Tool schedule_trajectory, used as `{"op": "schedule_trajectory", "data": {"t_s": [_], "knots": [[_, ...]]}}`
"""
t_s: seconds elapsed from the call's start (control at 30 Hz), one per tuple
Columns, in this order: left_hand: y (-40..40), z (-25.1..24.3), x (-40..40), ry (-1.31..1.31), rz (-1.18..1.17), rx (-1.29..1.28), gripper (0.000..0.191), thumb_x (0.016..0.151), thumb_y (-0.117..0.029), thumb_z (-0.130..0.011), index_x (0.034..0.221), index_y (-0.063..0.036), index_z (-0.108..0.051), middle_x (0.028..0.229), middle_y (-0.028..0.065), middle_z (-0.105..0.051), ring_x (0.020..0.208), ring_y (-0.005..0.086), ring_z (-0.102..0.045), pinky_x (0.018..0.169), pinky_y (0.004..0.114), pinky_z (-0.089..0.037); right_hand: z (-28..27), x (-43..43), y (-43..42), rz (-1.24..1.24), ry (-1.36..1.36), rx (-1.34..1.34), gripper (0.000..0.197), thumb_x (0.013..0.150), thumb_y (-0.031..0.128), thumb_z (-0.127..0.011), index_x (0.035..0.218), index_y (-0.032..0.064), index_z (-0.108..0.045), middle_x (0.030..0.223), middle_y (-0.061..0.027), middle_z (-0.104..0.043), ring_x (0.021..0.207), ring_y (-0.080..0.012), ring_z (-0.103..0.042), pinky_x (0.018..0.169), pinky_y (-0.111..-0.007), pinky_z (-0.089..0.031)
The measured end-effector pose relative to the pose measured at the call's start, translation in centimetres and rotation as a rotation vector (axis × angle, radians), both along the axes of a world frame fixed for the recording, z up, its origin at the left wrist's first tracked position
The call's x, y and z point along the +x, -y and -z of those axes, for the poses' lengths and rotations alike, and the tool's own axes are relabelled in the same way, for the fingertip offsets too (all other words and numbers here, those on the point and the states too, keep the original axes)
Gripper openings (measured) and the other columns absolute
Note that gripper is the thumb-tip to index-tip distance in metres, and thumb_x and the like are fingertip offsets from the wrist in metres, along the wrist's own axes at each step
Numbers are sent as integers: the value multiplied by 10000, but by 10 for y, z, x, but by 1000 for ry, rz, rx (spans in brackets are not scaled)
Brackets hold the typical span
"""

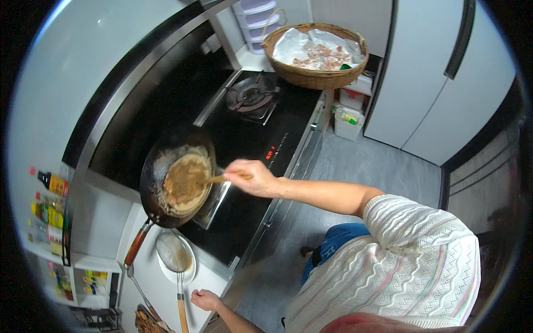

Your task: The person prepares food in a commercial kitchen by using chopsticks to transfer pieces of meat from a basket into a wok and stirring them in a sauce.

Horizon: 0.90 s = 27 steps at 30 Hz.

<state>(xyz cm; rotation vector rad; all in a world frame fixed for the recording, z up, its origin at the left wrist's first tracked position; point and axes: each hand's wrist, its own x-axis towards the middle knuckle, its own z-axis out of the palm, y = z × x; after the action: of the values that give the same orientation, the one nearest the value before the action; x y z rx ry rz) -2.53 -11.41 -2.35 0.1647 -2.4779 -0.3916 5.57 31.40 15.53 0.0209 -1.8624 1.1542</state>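
Note:
My right hand grips the light wooden handle of a utensil; its working end is lost in the wok. The dark wok sits over the near burner, its wooden handle pointing to the counter. Frothy tan liquid with brown food fills its bottom. My left hand hovers by the counter edge, fingers curled, apparently holding nothing. Close to it lies the wooden handle of a wire mesh strainer. The strainer's mesh rests over a white dish.
A paper-lined bamboo basket holding pinkish pieces stands beyond the second burner. Brown food pieces and a wooden-handled metal utensil lie on the near counter. Bottles line a wall shelf. A white bin stands below the basket.

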Motion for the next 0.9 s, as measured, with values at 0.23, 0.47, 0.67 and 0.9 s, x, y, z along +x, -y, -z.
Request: {"op": "schedule_trajectory", "data": {"t_s": [0.23, 0.47, 0.67, 0.9], "knots": [[-9, -15, 2, 84, -80, 20, 166, 745, -98, -443, 839, -31, -563, 852, 162, -511, 794, 344, -516, 691, 441, -405, 0, 6, -6, -43, 34, -25, 206, 844, 231, -537, 818, 30, -572, 719, -103, -555, 650, -238, -555, 565, -327, -443], [14, 6, 1, 40, -15, 98, 230, 719, -90, -468, 903, 13, -559, 918, 192, -532, 843, 344, -509, 756, 418, -403, 1, -3, 4, -61, 68, -185, 167, 817, 196, -576, 814, 31, -601, 772, -93, -595, 697, -186, -582, 609, -291, -472], [-6, -5, 1, 31, -123, 25, 179, 691, -96, -490, 837, -46, -579, 885, 139, -538, 812, 319, -532, 708, 415, -424, 5, -11, -4, -174, 176, -409, 170, 860, 174, -546, 864, 10, -591, 746, -31, -615, 674, -71, -552, 609, -218, -454], [-15, -21, 14, -16, -115, 30, 128, 698, -56, -491, 804, -51, -561, 821, 132, -511, 760, 326, -519, 673, 416, -432, -24, -55, -12, -260, 234, -218, 252, 872, 246, -539, 836, 3, -594, 657, -22, -589, 606, -56, -497, 541, -226, -423]]}}
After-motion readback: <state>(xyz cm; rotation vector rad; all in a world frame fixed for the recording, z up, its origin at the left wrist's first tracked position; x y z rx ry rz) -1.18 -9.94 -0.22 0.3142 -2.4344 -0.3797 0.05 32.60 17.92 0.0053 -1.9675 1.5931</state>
